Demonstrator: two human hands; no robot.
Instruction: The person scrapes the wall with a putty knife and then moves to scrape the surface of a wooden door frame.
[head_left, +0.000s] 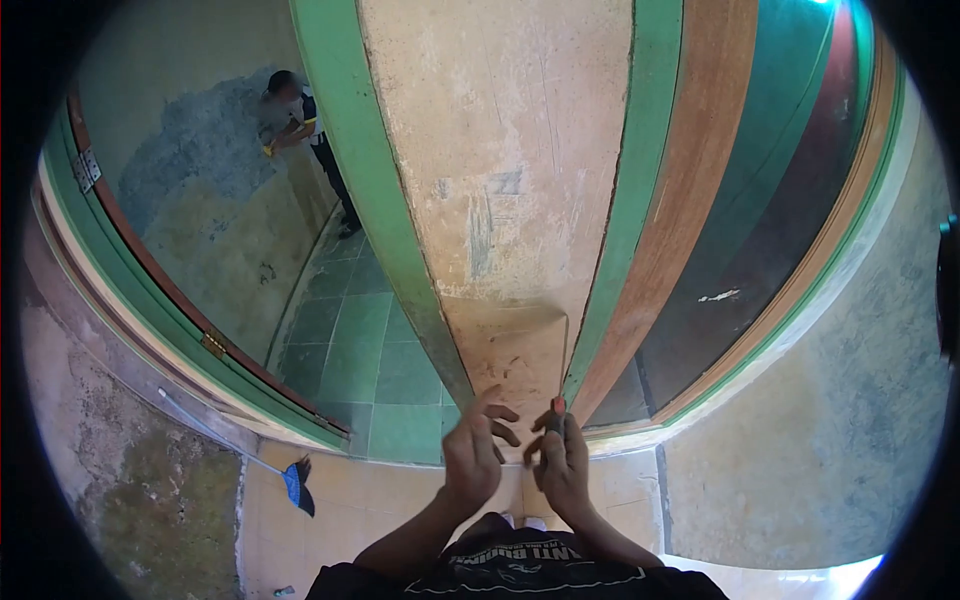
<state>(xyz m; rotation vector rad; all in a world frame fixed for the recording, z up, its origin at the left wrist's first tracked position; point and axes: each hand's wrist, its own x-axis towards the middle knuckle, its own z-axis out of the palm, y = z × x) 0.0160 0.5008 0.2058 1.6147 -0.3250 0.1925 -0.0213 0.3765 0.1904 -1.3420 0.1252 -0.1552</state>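
A screwdriver-like tool [557, 412] with a red and dark handle is held upright in my right hand [563, 465], its thin metal shaft rising beside the green frame edge [590, 330]. To its left, my left hand [477, 450] is raised with fingers apart and slightly curled, holding nothing. Both hands are in front of the lower part of a worn beige wall panel [510, 200], which has scratches and grey patches. The shaft's upper end bends near the panel, but its tip is too fine to make out.
Through the left doorway, another person [305, 125] stands at a patched wall. A blue broom [297, 485] leans at the lower left. A brown wooden strip [690, 190] and a dark door panel [735, 260] are at the right.
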